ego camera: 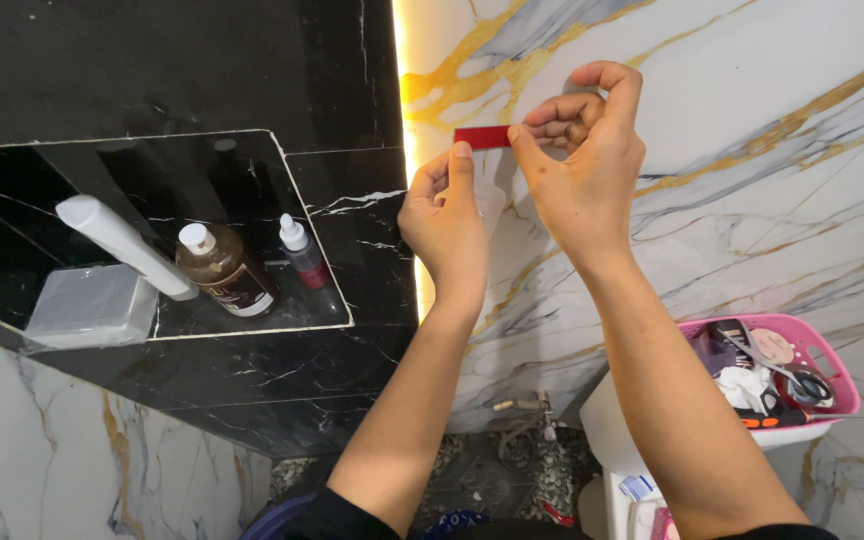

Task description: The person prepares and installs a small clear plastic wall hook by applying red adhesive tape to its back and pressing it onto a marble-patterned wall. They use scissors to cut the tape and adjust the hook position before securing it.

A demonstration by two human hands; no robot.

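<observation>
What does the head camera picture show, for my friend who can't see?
Two hands, left hand and right hand, pinch a small red strip against a white marble wall. A black niche holds bottles, and a pink basket sits lower right.

**Bare Forearms, Dark Sleeves**

Both arms are bare from wrist to above the elbow. The left hand (444, 215) and right hand (582, 160) wear no gloves, rings, watch or bands. Dark, near-black sleeve edges show at the upper arms, below the pink basket (842, 375). Fingernails are short and unpainted.
</observation>
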